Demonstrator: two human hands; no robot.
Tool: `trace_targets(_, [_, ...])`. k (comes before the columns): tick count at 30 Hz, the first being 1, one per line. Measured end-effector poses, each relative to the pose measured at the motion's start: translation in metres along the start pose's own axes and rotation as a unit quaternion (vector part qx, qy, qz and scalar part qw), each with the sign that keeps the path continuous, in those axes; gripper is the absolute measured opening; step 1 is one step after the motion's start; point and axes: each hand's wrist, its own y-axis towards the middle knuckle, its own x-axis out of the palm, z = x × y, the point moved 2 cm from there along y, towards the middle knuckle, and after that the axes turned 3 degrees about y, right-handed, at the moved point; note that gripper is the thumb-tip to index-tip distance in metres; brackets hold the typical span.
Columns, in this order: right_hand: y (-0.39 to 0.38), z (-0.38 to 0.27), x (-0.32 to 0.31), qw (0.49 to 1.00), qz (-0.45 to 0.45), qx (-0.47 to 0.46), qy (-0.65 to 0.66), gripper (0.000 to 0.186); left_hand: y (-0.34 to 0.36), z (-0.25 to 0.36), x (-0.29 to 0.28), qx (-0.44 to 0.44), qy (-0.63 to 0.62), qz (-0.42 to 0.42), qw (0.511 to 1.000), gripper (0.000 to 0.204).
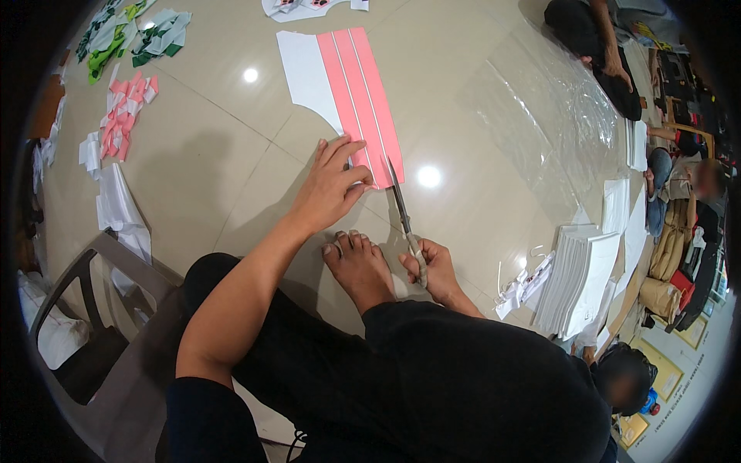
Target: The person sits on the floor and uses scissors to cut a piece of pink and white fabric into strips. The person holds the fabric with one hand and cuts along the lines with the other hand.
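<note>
A flat pink-and-white cut piece point(361, 85), cloth or paper I cannot tell which, stretches away from me over the tiled floor. Thin white lines run along its pink part, and the white part has a curved edge. At its near end my left hand point(328, 181) holds it, fingertips on top and thumb by the near edge. My right hand point(437, 272) is closed round the handles of a pair of scissors point(403, 208). Their blades lie at the near right part of the pink area, along a white line. One bare foot point(357, 266) rests below the piece.
Pink-and-white scraps point(123, 116) and green scraps point(162, 37) lie at the far left. A grey plastic chair point(127, 266) stands on my left. At right are a stack of white sheets point(575, 282), clear plastic sheeting point(540, 116) and other people seated on the floor.
</note>
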Motion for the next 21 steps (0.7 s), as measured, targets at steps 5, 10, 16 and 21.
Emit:
trace_targets(5, [0.0027, 0.0038, -0.0014, 1.000, 0.007, 0.009, 0.005, 0.027, 0.0005, 0.0010, -0.0001, -0.004, -0.004, -0.001, 1.000, 0.012])
trace_targets(10, [0.0026, 0.0055, -0.0018, 1.000, 0.005, 0.013, 0.009, 0.029, 0.0007, 0.0001, 0.0005, -0.004, 0.000, -0.002, 1.000, 0.012])
trace_targets(16, [0.0016, 0.0094, -0.0020, 1.000, 0.006, 0.007, 0.023, 0.029, 0.0015, 0.0012, 0.0002, -0.005, -0.006, 0.001, 1.000, 0.011])
trace_targets(21, [-0.0004, 0.0072, 0.0001, 0.999, 0.008, 0.012, 0.028, 0.028, 0.0007, 0.0008, 0.0002, -0.005, -0.006, 0.000, 1.000, 0.012])
